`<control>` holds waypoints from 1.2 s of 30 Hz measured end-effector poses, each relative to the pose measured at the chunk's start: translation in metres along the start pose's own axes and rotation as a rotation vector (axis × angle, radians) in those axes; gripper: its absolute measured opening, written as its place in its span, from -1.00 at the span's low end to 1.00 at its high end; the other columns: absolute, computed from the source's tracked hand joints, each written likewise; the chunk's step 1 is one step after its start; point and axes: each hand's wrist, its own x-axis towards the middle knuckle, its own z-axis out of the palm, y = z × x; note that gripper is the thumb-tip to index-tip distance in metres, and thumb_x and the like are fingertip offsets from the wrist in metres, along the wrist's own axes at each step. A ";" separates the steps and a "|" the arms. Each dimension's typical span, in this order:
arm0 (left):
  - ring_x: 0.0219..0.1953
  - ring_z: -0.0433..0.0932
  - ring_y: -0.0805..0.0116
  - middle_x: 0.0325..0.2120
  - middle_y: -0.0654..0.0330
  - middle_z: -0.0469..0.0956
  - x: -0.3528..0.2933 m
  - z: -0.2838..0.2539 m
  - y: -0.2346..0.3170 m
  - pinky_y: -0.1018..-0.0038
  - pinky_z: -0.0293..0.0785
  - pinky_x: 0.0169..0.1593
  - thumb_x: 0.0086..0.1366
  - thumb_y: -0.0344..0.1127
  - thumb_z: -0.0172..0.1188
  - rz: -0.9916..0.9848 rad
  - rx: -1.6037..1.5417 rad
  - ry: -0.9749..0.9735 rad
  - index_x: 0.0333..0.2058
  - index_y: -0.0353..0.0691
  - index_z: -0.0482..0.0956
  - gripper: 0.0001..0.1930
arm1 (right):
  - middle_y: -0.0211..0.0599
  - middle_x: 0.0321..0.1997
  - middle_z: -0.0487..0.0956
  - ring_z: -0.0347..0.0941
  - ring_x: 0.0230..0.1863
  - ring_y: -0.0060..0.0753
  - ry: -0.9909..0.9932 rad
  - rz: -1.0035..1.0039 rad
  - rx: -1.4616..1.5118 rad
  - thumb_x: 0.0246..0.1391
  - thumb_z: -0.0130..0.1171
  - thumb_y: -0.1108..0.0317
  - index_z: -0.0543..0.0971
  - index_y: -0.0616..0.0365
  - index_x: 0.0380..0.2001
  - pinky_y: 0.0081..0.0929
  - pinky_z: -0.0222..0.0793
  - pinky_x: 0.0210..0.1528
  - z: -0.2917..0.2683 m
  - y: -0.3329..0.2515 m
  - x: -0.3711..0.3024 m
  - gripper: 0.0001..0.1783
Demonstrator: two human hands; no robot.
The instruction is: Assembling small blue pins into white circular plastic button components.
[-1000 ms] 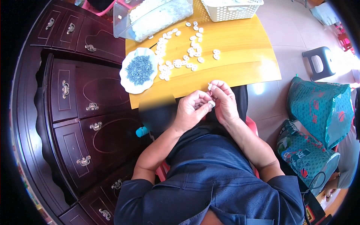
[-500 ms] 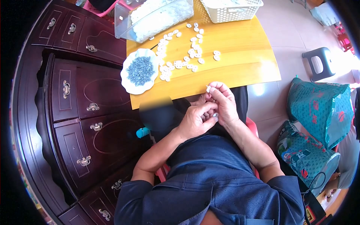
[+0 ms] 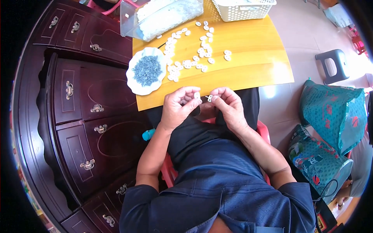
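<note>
My left hand (image 3: 176,108) pinches a small white oval plastic piece with two holes (image 3: 197,95) between thumb and fingertips, just off the table's near edge. Facing it, my right hand (image 3: 230,109) grips another small white piece (image 3: 210,98), with a thin dark pin or screw showing at its left side. A narrow gap separates the two pieces. Many similar white two-holed pieces (image 3: 187,63) lie scattered on the yellow wooden table (image 3: 248,62). A white scalloped bowl (image 3: 132,84) at the table's left holds a heap of small grey screws or nails (image 3: 147,70).
A clear plastic bin (image 3: 126,19) full of whitish pieces and a cream perforated basket (image 3: 244,13) stand along the far side. Dark wooden drawers (image 3: 105,83) border the left. Teal sacks (image 3: 330,112) and a grey stool (image 3: 333,66) are on the floor at right.
My hands, close together before, have moved apart. My left hand went left and up, its white piece now in plain sight. The right hand's piece shifted slightly left and down.
</note>
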 end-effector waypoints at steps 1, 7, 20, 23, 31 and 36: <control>-0.37 0.60 0.62 -0.37 0.30 0.65 0.000 0.000 0.001 0.65 0.57 -0.23 0.25 -0.54 0.35 -0.001 -0.001 0.000 -0.05 -0.36 0.62 -0.72 | -0.46 -0.26 0.62 0.54 -0.26 -0.67 -0.013 0.014 -0.020 0.31 0.14 0.49 0.56 0.19 -0.14 -0.66 0.46 -0.15 0.001 0.000 0.000 -0.90; -0.39 0.64 0.59 -0.39 0.26 0.68 0.001 0.001 0.003 0.62 0.60 -0.26 0.21 -0.56 0.36 0.049 0.102 -0.047 -0.06 -0.31 0.64 -0.71 | -0.43 -0.26 0.62 0.55 -0.23 -0.66 -0.019 -0.019 -0.047 0.31 0.13 0.50 0.55 0.22 -0.14 -0.63 0.49 -0.09 0.000 0.006 0.002 -0.90; -0.44 0.57 0.59 -0.42 0.26 0.62 0.006 0.000 0.010 0.60 0.55 -0.32 0.18 -0.59 0.36 0.137 0.219 -0.111 -0.09 -0.33 0.65 -0.71 | -0.44 -0.26 0.62 0.55 -0.25 -0.69 0.003 -0.037 -0.221 0.33 0.12 0.49 0.55 0.24 -0.13 -0.66 0.51 -0.12 0.000 0.007 0.001 -0.90; -0.46 0.56 0.59 -0.43 0.25 0.60 0.007 0.001 0.011 0.60 0.53 -0.35 0.19 -0.58 0.36 0.146 0.232 -0.123 -0.10 -0.34 0.65 -0.72 | -0.44 -0.26 0.62 0.55 -0.25 -0.70 0.006 -0.046 -0.236 0.34 0.12 0.49 0.55 0.25 -0.13 -0.67 0.50 -0.13 0.001 0.008 0.001 -0.90; -0.52 0.47 0.61 -0.48 0.26 0.58 0.007 0.000 0.009 0.60 0.42 -0.43 0.23 -0.53 0.35 0.145 0.258 -0.148 -0.12 -0.34 0.67 -0.77 | -0.46 -0.29 0.61 0.51 -0.27 -0.72 -0.009 -0.068 -0.262 0.32 0.14 0.50 0.54 0.25 -0.14 -0.69 0.48 -0.15 0.003 0.008 0.000 -0.91; -0.39 0.58 0.55 -0.37 0.23 0.64 0.008 -0.003 0.011 0.59 0.53 -0.27 0.22 -0.52 0.37 0.078 0.299 -0.213 -0.07 -0.36 0.67 -0.72 | -0.45 -0.28 0.63 0.52 -0.27 -0.71 -0.010 0.008 -0.222 0.30 0.18 0.50 0.55 0.23 -0.12 -0.70 0.47 -0.18 -0.001 0.008 0.003 -0.89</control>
